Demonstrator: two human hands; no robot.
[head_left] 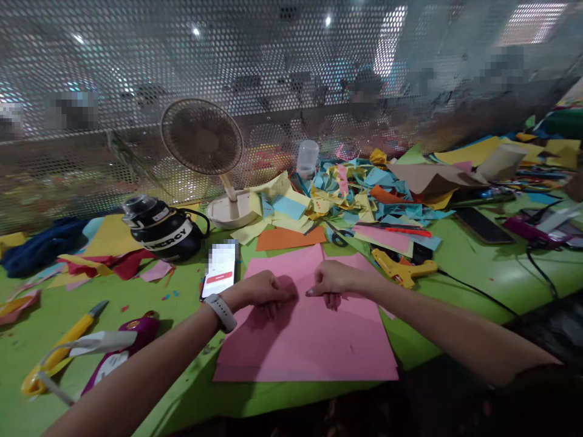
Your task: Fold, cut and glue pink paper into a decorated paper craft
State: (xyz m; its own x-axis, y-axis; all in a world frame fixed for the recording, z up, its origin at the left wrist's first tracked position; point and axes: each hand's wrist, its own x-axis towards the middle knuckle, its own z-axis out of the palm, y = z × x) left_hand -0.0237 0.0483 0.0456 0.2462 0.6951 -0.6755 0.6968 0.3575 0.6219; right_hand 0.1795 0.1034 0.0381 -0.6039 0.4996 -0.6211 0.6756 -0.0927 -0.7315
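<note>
Pink paper sheets lie in a stack on the green table before me. Over their upper half is my left hand, a pale watch strap on its wrist and its fingers curled closed. My right hand is just right of it, fingers bent in a pinch. The two sets of fingertips point at each other with a small gap between. Whatever they pinch, if anything, is too small to make out. Beside my left wrist is a lit phone. A yellow glue gun lies beyond my right forearm.
A fan and a black jug-like bottle stand at the back left. Paper scraps are heaped against the perforated metal screen. Scissors lie before the heap. A yellow cutter is at left, a dark phone at right.
</note>
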